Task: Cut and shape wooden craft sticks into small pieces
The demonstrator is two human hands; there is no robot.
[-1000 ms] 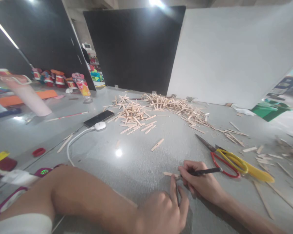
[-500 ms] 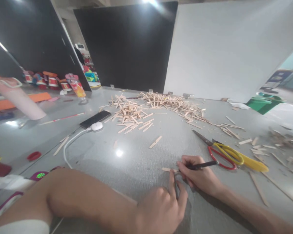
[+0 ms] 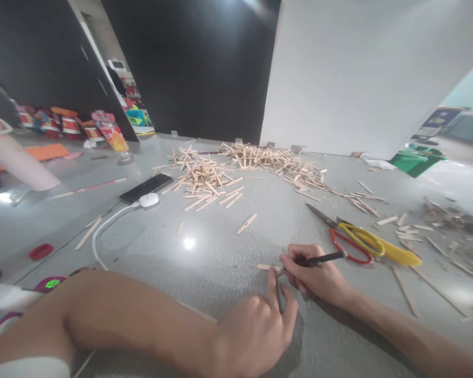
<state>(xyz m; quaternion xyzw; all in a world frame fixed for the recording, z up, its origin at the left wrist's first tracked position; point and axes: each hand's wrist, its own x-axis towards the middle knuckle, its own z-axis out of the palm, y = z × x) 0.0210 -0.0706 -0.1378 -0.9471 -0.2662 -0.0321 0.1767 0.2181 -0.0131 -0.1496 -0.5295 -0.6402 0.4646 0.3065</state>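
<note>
A small wooden stick (image 3: 264,267) lies flat on the grey table, its right part hidden by my fingers. The index fingertip of my left hand (image 3: 256,325) presses on it, and a thin dark object (image 3: 278,295) shows between that hand's fingers. My right hand (image 3: 317,273) is closed round a black pen-like tool (image 3: 323,259), whose tip is hidden near the stick. Beyond the hands, another stick with a dark slot (image 3: 246,224) lies alone.
Scissors (image 3: 357,239) and a yellow cutter-like tool (image 3: 402,254) lie right of my right hand. Loose sticks (image 3: 205,176) are heaped behind. A phone (image 3: 146,188), a white cable (image 3: 98,236) and a red ring (image 3: 41,251) lie left; a bottle (image 3: 116,139) stands farther back.
The whole view has shifted slightly, so things appear a little farther left and higher. Both hands keep nearly the same pose at the stick.
</note>
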